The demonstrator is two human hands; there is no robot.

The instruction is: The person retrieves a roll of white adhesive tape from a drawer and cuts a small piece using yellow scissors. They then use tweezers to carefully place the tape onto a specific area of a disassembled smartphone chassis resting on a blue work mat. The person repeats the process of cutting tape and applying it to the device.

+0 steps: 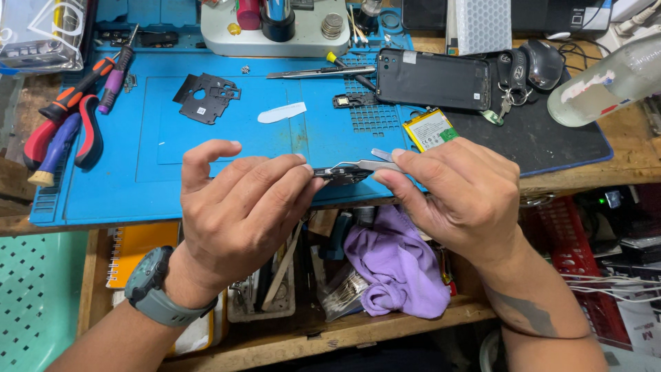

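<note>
- Left hand (237, 207), the one with the grey wristwatch (153, 289), is pinched shut on the left end of a small dark flat phone part (342, 173), thumb and fingertips clamped on its edge, index finger lifted a bit.
- Right hand (458, 186) is closed around thin silver metal tweezers (372, 164), tips resting right on that dark part. Both hands hover just above the front edge of the bench, the part held between them.
- Right behind the hands is the blue silicone repair mat (151, 182). On it there's a black plastic inner phone frame piece (206, 96), a white curved plastic pry pick (281, 112) just to its right, and a tiny dark component (346, 100) further right.
- Near the right hand's knuckles: a flat phone battery with a yellow and green label (429, 129), half on the mat, half on a black pad (544, 138).
- Behind that, a black phone lying back-side up (432, 79), car keys (511, 83) and a black computer mouse (544, 63) beside it.
- Far left of the mat: red-handled pliers (86, 134), blue-handled brush (55, 151), an orange and black screwdriver (79, 89) and a purple one (116, 79).
- Shelf under the bench has a purple crumpled cloth (399, 265) below the right hand and an orange spiral notebook (138, 244) below the left.
</note>
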